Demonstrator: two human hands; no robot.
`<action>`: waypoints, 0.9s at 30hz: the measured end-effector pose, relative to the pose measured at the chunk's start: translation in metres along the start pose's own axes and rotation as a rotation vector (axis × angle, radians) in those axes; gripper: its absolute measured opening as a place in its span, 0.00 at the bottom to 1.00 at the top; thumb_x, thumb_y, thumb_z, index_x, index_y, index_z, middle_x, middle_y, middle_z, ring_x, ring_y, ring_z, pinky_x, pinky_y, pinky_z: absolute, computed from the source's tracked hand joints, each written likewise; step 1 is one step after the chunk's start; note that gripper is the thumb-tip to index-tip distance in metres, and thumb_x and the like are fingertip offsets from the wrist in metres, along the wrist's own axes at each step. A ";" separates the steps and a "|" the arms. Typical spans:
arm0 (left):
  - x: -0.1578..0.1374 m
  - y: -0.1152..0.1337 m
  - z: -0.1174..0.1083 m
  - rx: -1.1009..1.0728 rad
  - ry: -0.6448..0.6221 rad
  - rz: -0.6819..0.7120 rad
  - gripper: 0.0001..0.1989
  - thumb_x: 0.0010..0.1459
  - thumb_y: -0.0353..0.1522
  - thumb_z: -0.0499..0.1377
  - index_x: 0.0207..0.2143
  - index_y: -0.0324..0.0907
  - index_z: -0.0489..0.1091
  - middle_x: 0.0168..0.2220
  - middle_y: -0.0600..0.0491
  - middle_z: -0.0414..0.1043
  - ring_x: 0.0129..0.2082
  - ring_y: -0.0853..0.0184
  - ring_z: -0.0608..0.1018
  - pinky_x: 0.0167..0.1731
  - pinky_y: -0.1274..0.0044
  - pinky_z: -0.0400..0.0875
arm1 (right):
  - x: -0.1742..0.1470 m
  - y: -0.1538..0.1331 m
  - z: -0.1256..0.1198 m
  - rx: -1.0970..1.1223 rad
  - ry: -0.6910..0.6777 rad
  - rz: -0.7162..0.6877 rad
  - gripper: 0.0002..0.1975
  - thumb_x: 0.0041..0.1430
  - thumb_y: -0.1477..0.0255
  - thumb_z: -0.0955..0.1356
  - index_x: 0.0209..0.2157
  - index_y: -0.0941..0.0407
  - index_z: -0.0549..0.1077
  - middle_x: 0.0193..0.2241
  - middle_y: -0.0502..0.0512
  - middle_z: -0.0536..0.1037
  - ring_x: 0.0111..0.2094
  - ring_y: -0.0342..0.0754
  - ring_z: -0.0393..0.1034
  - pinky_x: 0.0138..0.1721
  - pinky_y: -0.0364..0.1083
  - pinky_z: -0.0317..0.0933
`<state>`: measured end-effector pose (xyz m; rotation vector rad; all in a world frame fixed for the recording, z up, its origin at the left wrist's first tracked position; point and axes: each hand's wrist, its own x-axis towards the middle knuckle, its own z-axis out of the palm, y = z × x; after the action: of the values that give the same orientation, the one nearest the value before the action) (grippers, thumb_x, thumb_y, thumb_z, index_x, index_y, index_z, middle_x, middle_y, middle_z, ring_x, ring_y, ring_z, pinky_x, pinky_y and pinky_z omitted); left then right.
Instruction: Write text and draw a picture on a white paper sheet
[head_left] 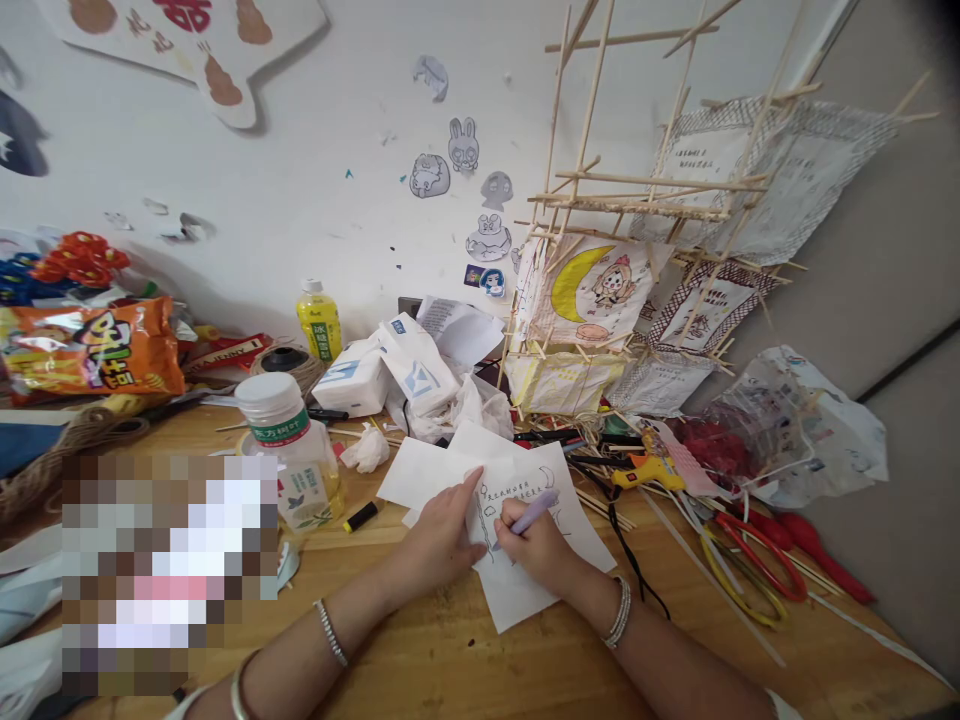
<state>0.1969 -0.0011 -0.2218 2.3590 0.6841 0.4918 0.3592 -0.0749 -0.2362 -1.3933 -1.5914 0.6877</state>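
Note:
A white sheet of paper (517,595) with drawn shapes and lines of handwriting lies on the wooden table. My right hand (534,545) is closed around a light purple pen (538,508), its lower end at the left part of the sheet. Flat on the sheet's left side rests my left hand (444,530), fingers stretched out and thumb apart. More white sheets (412,475) lie under and behind the written one. A crescent moon is drawn near the sheet's upper right corner.
Left of the paper stand a large clear bottle (311,475) and a black marker cap (361,517). Tissue packs (416,362) sit behind. Stick-framed paper lanterns (600,290) rise at the back right. A yellow glue gun (649,473) and scissors (757,560) lie to the right.

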 end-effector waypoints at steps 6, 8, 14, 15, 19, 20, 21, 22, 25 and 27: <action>0.001 -0.001 0.001 0.003 0.000 0.002 0.44 0.46 0.26 0.59 0.62 0.44 0.38 0.57 0.43 0.56 0.55 0.55 0.61 0.51 0.63 0.57 | 0.000 -0.002 0.000 0.000 -0.018 0.005 0.14 0.53 0.75 0.61 0.19 0.54 0.49 0.17 0.43 0.52 0.21 0.41 0.48 0.23 0.41 0.46; 0.002 -0.001 0.001 0.004 -0.001 0.002 0.44 0.46 0.26 0.59 0.62 0.43 0.39 0.57 0.43 0.55 0.55 0.55 0.60 0.52 0.63 0.57 | 0.001 -0.002 0.000 -0.009 -0.013 0.006 0.15 0.52 0.75 0.61 0.19 0.54 0.48 0.17 0.43 0.51 0.21 0.41 0.48 0.22 0.41 0.45; 0.000 -0.001 0.001 -0.002 0.001 0.000 0.43 0.46 0.26 0.60 0.62 0.42 0.40 0.57 0.42 0.56 0.55 0.55 0.61 0.52 0.64 0.56 | 0.001 0.001 0.000 -0.014 0.003 0.010 0.14 0.51 0.76 0.61 0.18 0.54 0.48 0.17 0.43 0.51 0.21 0.41 0.48 0.22 0.41 0.44; 0.000 -0.001 0.001 -0.003 0.003 0.000 0.43 0.46 0.26 0.60 0.61 0.42 0.40 0.57 0.42 0.56 0.55 0.55 0.61 0.52 0.64 0.56 | 0.001 0.001 0.000 -0.019 -0.002 0.015 0.15 0.51 0.76 0.61 0.18 0.54 0.48 0.17 0.43 0.51 0.20 0.41 0.48 0.22 0.41 0.44; 0.000 -0.003 0.002 -0.007 0.005 0.006 0.43 0.47 0.27 0.60 0.61 0.42 0.40 0.57 0.42 0.55 0.55 0.55 0.60 0.53 0.64 0.55 | 0.001 0.002 0.001 -0.024 0.009 0.019 0.14 0.50 0.76 0.61 0.18 0.54 0.49 0.16 0.43 0.51 0.20 0.41 0.48 0.22 0.41 0.43; 0.001 -0.003 0.002 -0.008 0.005 0.008 0.43 0.47 0.27 0.60 0.61 0.43 0.40 0.57 0.43 0.56 0.55 0.55 0.60 0.53 0.64 0.55 | 0.001 0.002 0.001 -0.024 0.009 0.015 0.14 0.50 0.76 0.61 0.18 0.54 0.49 0.16 0.43 0.52 0.20 0.41 0.49 0.22 0.41 0.44; 0.001 -0.004 0.002 -0.009 0.006 0.009 0.43 0.47 0.27 0.60 0.62 0.43 0.40 0.56 0.43 0.56 0.55 0.55 0.61 0.53 0.63 0.55 | 0.001 0.002 0.002 -0.024 0.004 0.012 0.14 0.50 0.76 0.61 0.18 0.54 0.49 0.16 0.43 0.52 0.20 0.41 0.49 0.22 0.41 0.43; 0.001 -0.004 0.003 -0.010 0.006 0.010 0.43 0.47 0.27 0.60 0.62 0.44 0.40 0.56 0.43 0.57 0.55 0.55 0.61 0.52 0.63 0.55 | 0.001 0.002 0.002 -0.023 -0.003 0.012 0.14 0.50 0.77 0.61 0.18 0.54 0.49 0.16 0.43 0.52 0.20 0.40 0.48 0.21 0.41 0.43; 0.001 -0.004 0.003 -0.012 0.009 0.010 0.43 0.46 0.26 0.59 0.62 0.43 0.40 0.56 0.43 0.57 0.54 0.55 0.61 0.52 0.63 0.56 | 0.001 0.001 0.001 -0.013 0.010 0.013 0.14 0.49 0.77 0.61 0.17 0.54 0.49 0.15 0.43 0.52 0.19 0.40 0.49 0.21 0.41 0.44; 0.001 -0.004 0.003 -0.014 0.012 0.007 0.43 0.47 0.26 0.59 0.61 0.43 0.40 0.55 0.43 0.58 0.54 0.55 0.61 0.51 0.64 0.57 | 0.001 -0.001 0.000 0.015 0.053 0.015 0.13 0.49 0.76 0.61 0.17 0.54 0.50 0.15 0.43 0.54 0.19 0.41 0.51 0.21 0.41 0.46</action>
<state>0.1977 0.0006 -0.2263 2.3481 0.6758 0.5129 0.3588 -0.0747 -0.2347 -1.4030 -1.5332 0.6650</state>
